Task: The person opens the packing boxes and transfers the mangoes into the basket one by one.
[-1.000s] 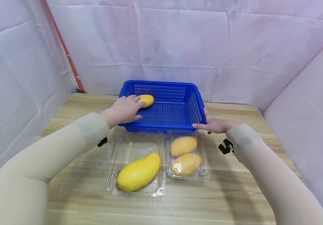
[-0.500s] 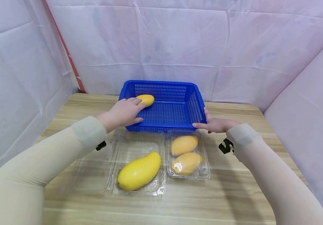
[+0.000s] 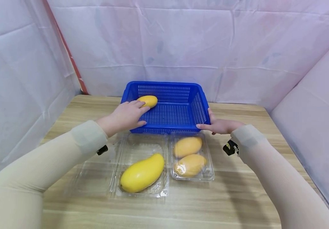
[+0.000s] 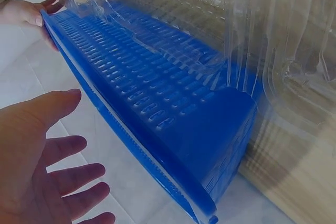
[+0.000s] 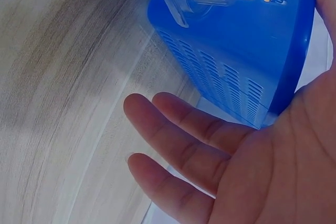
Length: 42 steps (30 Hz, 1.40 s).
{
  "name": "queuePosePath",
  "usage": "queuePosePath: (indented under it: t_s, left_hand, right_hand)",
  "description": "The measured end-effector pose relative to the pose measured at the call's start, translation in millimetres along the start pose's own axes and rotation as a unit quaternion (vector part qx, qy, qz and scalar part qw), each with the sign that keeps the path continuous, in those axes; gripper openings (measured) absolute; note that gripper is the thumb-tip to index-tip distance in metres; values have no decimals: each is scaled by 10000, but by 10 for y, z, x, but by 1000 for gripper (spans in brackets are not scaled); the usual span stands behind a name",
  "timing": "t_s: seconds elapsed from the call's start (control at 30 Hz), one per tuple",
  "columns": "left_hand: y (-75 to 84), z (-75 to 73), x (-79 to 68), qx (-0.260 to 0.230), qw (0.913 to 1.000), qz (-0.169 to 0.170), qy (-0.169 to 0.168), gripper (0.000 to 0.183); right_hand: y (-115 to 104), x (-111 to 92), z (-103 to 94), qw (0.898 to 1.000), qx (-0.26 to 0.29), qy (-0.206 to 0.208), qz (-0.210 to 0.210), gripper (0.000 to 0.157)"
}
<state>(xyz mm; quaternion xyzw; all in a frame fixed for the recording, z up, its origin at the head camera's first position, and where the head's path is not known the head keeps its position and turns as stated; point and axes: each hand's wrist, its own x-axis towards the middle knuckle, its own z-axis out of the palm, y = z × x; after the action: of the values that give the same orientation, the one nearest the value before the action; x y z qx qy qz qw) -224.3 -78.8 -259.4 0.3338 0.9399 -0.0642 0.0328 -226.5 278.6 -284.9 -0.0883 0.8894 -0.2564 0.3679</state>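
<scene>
A blue plastic basket (image 3: 170, 131) with slotted walls stands at the back of the table. In its far left corner lies a yellow mango (image 3: 150, 101). My left hand (image 3: 125, 116) reaches over the basket's left side, its fingertips overlapping the mango in the head view; the left wrist view shows the fingers spread and relaxed. At the near right corner, my right hand (image 3: 220, 126) rests its thumb along the front rim and a finger up the right side. Its other fingers (image 5: 184, 145) extend loosely outside the basket wall.
In front of the basket, an open clear plastic clamshell (image 3: 136, 146) holds a large yellow mango (image 3: 142, 173). Right of it, a closed clear box (image 3: 208, 175) contains two orange-yellow mangoes (image 3: 190, 165). A pale patterned cloth (image 3: 181, 41) hangs behind the wooden table (image 3: 239, 206).
My left hand has drawn back slightly to the left, uncovering a little more of the mango in the basket. The right hand keeps its place at the corner.
</scene>
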Motion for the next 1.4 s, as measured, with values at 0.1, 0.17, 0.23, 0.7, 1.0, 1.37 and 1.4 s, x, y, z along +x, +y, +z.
queuePosePath:
  t_s: [0.1,0.17,0.23,0.7,1.0,1.37,1.4]
  left_hand:
    - [-3,2,-13,-22,10000,26,49,62]
    - [-2,1,-20,-35,10000,23,38,62]
    - [-1,1,-28,-36,10000,15,19,62]
    - [138,44,-159,-95,9989,335,319,60]
    - [157,36,-213,-182,9989,324,296,60]
    - [209,8,-298,-280,9985,417,233,60]
    - [215,8,-302,-276,9984,422,239,60]
  right_hand:
    - [-10,-7,-8,10000,-36,3,38,111]
    - [-13,-11,-11,10000,-61,-2,57,111]
    - [-13,-13,-12,10000,-66,-4,67,111]
    - [20,-9,13,9999,-102,-25,85,112]
    - [-10,-18,7,9999,-105,-18,91,112]
    - [-13,-7,-6,9999,-126,9,61,112]
    - [-15,-7,-7,9999,-123,26,53,112]
